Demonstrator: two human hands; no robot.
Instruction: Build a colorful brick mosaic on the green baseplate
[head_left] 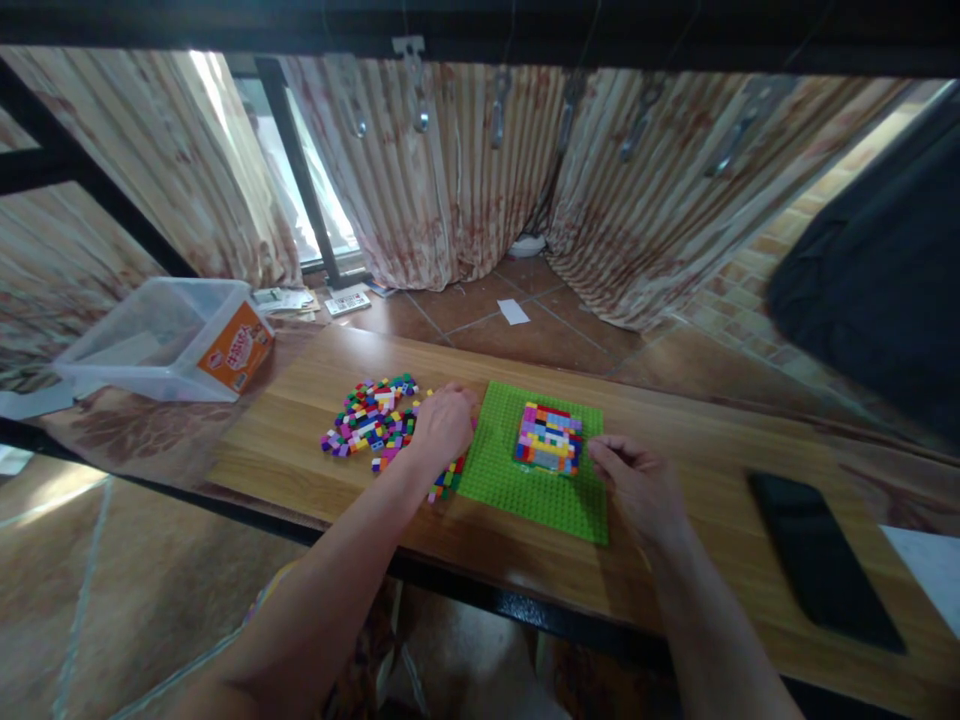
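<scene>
A green studded baseplate [495, 450] lies on the wooden board, with a square block of many-coloured toy bricks [550, 438] built up on it. My left hand [444, 425] is over the right side of a pile of loose bricks [373, 418], beside the baseplate's left edge. Its fingers point down and curl, and their tips are hidden behind the hand. At the baseplate's right edge is my right hand [630, 470], its thumb and fingers pinched together just right of the brick block. Whatever the pinch may hold is too small to make out.
A clear plastic bin [142, 340] with an orange label stands at the far left. On the right of the wooden board [712, 480] lies a dark flat tablet-like slab [821, 560]. Metal hooks [498, 115] hang from a dark bar overhead. Patterned curtains [450, 190] hang behind.
</scene>
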